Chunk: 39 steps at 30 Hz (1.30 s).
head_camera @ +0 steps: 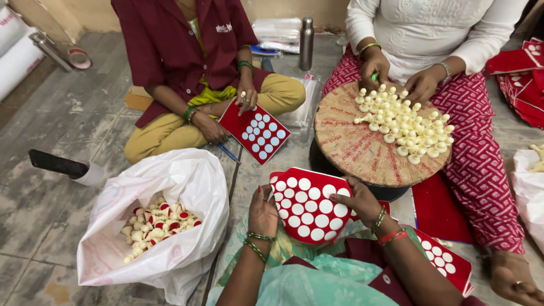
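Both hands grip a red sheet (306, 205) of white stickers at 6 o'clock: left hand (263, 212) fingers pinch its left edge, right hand (361, 201) fingers its right. Sheet looks nearly full; bag (187, 187) of caps at 8 o'clock is partly red-dotted.

Three red dotted sheets (309, 207), one steel bottle (306, 42), one white sack (187, 181), one round board (351, 147).

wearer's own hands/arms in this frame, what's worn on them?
Both forearms are bare, no sleeves or gloves. The left hand has green and gold bangles at the wrist. The right hand has green and gold bangles plus a red band.
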Tool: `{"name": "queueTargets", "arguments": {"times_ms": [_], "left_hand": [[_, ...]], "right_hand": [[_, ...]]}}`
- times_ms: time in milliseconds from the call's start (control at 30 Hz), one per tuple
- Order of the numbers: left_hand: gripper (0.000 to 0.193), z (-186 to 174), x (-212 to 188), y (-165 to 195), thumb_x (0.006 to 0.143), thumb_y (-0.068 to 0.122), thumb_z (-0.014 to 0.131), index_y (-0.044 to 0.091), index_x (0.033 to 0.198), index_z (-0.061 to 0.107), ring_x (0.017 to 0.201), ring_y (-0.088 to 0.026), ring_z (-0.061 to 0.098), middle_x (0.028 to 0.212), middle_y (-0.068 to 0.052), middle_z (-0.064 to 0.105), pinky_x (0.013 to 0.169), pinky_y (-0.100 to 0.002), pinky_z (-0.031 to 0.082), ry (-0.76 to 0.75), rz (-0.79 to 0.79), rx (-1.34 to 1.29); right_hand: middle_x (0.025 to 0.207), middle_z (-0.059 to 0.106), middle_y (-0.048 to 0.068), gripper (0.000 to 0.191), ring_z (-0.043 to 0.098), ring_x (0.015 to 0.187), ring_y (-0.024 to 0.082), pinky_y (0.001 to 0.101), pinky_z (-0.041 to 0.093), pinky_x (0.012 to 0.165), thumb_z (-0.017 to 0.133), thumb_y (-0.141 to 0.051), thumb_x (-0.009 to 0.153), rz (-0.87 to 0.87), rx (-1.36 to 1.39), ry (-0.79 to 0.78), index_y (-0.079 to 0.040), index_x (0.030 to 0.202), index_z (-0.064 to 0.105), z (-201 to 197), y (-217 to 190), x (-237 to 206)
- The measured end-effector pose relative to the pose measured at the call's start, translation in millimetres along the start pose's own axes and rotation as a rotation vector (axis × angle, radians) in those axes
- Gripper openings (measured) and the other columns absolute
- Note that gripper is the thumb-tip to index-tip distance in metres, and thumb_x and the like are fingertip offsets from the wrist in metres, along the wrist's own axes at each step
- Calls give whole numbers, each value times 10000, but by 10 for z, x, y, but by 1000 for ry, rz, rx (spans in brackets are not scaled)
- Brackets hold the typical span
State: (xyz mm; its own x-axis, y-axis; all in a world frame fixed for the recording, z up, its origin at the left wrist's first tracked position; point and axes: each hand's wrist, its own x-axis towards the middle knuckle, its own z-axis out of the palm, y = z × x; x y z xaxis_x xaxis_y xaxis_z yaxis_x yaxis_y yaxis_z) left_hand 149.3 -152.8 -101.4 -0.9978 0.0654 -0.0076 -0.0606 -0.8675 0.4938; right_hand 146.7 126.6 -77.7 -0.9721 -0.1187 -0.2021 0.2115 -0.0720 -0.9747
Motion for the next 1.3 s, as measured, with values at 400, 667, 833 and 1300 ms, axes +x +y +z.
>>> {"name": "queueTargets", "arguments": {"times_ms": [400, 667, 833, 1300], "left_hand": [[849, 37, -157, -331, 884, 731, 523, 88, 1438, 519, 1332, -313, 548, 1479, -103, 573, 1064, -571, 414, -108, -919, -177], [616, 111, -15, -81, 951, 429, 619, 85, 1449, 509, 1381, -289, 507, 1501, -115, 545, 1160, -515, 401, 53, -387, -200], [493, -90, 78, 146, 936, 174, 707, 15, 1381, 566, 1268, -249, 606, 1384, -123, 637, 1107, -439, 480, 24, -156, 36], [458, 405, -66, 34, 954, 2, 646, -20, 1403, 556, 1005, -105, 711, 1189, -102, 747, 859, -271, 590, -59, 136, 828]], "right_hand": [[1038, 742, 78, 398, 718, 904, 154, 343, 610, 796, 762, -65, 823, -92, 326, -29, -58, 1164, 556, 141, -257, -59], [1074, 776, 111, 389, 733, 930, 146, 338, 612, 858, 801, -65, 820, -82, 137, -48, 14, 1177, 667, 97, -13, -64], [1059, 812, 116, 393, 738, 924, 143, 322, 608, 850, 816, -126, 827, 109, -109, -173, 22, 1181, 730, -40, 228, -185], [1080, 767, 123, 393, 722, 885, 145, 323, 617, 778, 744, -93, 875, -82, 134, 127, 9, 1237, 626, 184, -222, -139]]}}
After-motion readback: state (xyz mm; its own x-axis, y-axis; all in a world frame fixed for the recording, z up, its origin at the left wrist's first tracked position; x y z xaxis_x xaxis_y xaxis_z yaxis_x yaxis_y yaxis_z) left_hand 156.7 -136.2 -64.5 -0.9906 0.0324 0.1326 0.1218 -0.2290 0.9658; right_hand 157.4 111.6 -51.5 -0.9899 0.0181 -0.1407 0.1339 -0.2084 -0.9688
